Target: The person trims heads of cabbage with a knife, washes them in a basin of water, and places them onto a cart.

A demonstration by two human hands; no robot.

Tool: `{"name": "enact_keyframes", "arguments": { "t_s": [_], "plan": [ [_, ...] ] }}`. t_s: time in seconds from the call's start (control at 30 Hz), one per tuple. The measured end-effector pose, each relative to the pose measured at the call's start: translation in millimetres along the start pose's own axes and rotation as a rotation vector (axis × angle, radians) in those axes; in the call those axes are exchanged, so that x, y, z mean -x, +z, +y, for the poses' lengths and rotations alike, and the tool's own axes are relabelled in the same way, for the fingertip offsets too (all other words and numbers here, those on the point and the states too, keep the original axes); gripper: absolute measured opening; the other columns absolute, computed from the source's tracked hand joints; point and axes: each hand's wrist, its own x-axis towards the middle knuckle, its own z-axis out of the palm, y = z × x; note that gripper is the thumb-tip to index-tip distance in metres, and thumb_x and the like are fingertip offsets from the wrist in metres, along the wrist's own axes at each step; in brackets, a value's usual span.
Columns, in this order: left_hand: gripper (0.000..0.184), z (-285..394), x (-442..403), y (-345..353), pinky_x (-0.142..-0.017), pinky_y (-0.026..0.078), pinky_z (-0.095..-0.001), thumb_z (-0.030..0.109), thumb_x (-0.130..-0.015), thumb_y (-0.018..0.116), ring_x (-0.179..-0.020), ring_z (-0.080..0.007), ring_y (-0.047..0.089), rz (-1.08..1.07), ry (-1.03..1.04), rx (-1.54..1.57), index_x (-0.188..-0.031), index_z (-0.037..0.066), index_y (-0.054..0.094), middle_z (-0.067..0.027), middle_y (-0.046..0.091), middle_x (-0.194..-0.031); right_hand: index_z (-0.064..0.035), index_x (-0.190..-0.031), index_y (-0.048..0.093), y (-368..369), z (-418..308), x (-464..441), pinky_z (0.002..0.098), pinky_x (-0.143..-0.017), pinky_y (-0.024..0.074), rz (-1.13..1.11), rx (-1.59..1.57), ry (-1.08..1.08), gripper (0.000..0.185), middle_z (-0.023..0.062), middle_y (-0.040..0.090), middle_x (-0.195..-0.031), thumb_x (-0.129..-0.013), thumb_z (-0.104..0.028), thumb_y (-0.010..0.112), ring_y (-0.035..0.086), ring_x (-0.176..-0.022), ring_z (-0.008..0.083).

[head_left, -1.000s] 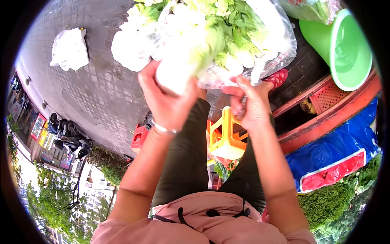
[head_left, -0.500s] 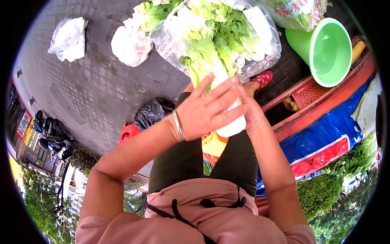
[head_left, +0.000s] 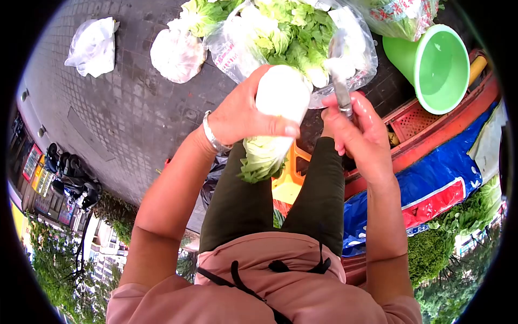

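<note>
My left hand (head_left: 245, 116) is wrapped round a napa cabbage (head_left: 283, 94), thumb across its front. Its white base end points away from me, and the green leaf tips hang toward my lap. To the right, apart from the cabbage, my right hand (head_left: 361, 132) is closed on a knife (head_left: 341, 92) with its blurred metal blade pointing up and away. Just beyond both hands lies an open clear plastic bag (head_left: 229, 51) full of leafy greens (head_left: 302, 46).
A green bucket (head_left: 442, 70) leans at the right beside a red crate (head_left: 413, 123) and a blue tarp (head_left: 426, 189). White plastic bags (head_left: 178, 54) lie on the paved ground. Below my hands is an orange-yellow plastic stool (head_left: 291, 183). Parked scooters (head_left: 75, 183) stand far left.
The cabbage has been turned end for end, so its base now faces away. My left hand has gone from lying over it to gripping it; my right hand has moved right, showing the knife.
</note>
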Motion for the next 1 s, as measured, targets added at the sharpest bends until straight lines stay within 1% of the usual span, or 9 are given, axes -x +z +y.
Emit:
{"name": "enact_keyframes", "arguments": {
  "t_s": [0.17, 0.4, 0.53, 0.6, 0.73, 0.8, 0.9, 0.93, 1.0],
  "plan": [
    [0.095, -17, -4, -6, -0.095, 0.045, -0.0339, 0.035, -0.064, 0.088, -0.11, -0.02, 0.055, 0.043, 0.0, 0.292, -0.13, -0.003, 0.032, -0.0125, 0.056, -0.115, 0.0038, -0.112, 0.056, 41, 18, -27, 0.0241, -0.079, 0.0489, 0.064, 0.088, -0.367, 0.043, 0.0065, 0.064, -0.1, -0.077, -0.006, 0.078, 0.059, -0.091, 0.0091],
    [0.09, 4, 14, -35, -0.095, 0.045, -0.0324, 0.032, -0.061, 0.09, -0.109, -0.0177, 0.053, 0.146, -0.006, -0.005, -0.126, -0.004, 0.039, -0.0122, 0.055, -0.115, 0.0049, -0.115, 0.055, 52, 6, -48, 0.0243, -0.079, 0.0485, -0.052, 0.105, -0.113, 0.045, 0.0057, 0.064, -0.095, -0.076, -0.005, 0.076, 0.059, -0.087, 0.0089],
    [0.084, 13, 32, -79, -0.094, 0.044, -0.0316, 0.026, -0.059, 0.088, -0.107, -0.0165, 0.054, -0.048, -0.032, -0.208, -0.126, 0.001, 0.044, -0.0086, 0.058, -0.112, 0.0032, -0.117, 0.054, 45, -9, -51, 0.0238, -0.077, 0.0486, -0.215, 0.082, -0.018, 0.048, 0.0029, 0.062, -0.098, -0.074, -0.001, 0.074, 0.057, -0.086, 0.0078],
    [0.09, 16, 49, -108, -0.096, 0.041, -0.0312, 0.02, -0.052, 0.085, -0.109, -0.0156, 0.052, -0.07, -0.122, -0.279, -0.13, 0.005, 0.043, -0.0055, 0.056, -0.115, -0.0007, -0.116, 0.057, 25, -22, -56, 0.0216, -0.071, 0.0474, -0.252, 0.273, 0.027, 0.047, -0.0005, 0.062, -0.09, -0.073, -0.004, 0.076, 0.057, -0.08, 0.0051],
    [0.089, 8, 75, -132, -0.094, 0.045, -0.0329, 0.02, -0.055, 0.08, -0.106, -0.0209, 0.057, 0.079, -0.187, 0.095, -0.133, 0.002, 0.042, -0.0106, 0.057, -0.116, -0.0012, -0.118, 0.056, 14, -46, -95, 0.0168, -0.049, 0.0423, 0.181, 0.215, -0.126, 0.054, 0.0017, 0.063, -0.084, -0.072, -0.014, 0.082, 0.05, -0.053, 0.0043],
    [0.089, 4, 79, -134, -0.093, 0.046, -0.0334, 0.02, -0.056, 0.078, -0.104, -0.0224, 0.058, 0.117, -0.163, 0.164, -0.134, 0.001, 0.04, -0.0121, 0.058, -0.116, -0.0043, -0.116, 0.054, 25, -60, -126, 0.0194, -0.04, 0.0308, 0.263, -0.035, -0.398, 0.049, -0.0029, 0.053, -0.065, -0.08, -0.03, 0.076, 0.042, -0.046, 0.0045],
    [0.092, 0, 70, -118, -0.094, 0.045, -0.033, 0.022, -0.057, 0.078, -0.106, -0.0218, 0.057, 0.087, -0.139, 0.263, -0.137, 0.001, 0.037, -0.0113, 0.058, -0.116, -0.0078, -0.098, 0.058, 37, -71, -132, 0.0192, -0.038, 0.0287, 0.523, 0.506, -0.352, 0.047, -0.0039, 0.046, -0.056, -0.084, -0.052, 0.066, 0.038, -0.043, 0.0037],
    [0.09, 0, 67, -112, -0.095, 0.043, -0.0325, 0.023, -0.059, 0.08, -0.108, -0.02, 0.055, 0.098, -0.109, 0.255, -0.137, 0.001, 0.038, -0.01, 0.057, -0.117, -0.0084, -0.091, 0.058, 49, -64, -118, 0.0181, -0.04, 0.03, 0.432, 0.507, -0.314, 0.046, -0.0041, 0.045, -0.054, -0.087, -0.054, 0.061, 0.038, -0.043, 0.0029],
    [0.087, -1, 65, -102, -0.098, 0.04, -0.0314, 0.024, -0.064, 0.083, -0.111, -0.0164, 0.052, 0.122, -0.051, 0.24, -0.135, 0.001, 0.039, -0.0075, 0.057, -0.117, -0.0085, -0.099, 0.056, 73, -43, -90, 0.0167, -0.042, 0.0334, 0.112, 0.354, -0.173, 0.025, -0.0029, 0.054, -0.069, -0.096, -0.033, 0.055, 0.043, -0.049, 0.0019]
  ]
}}
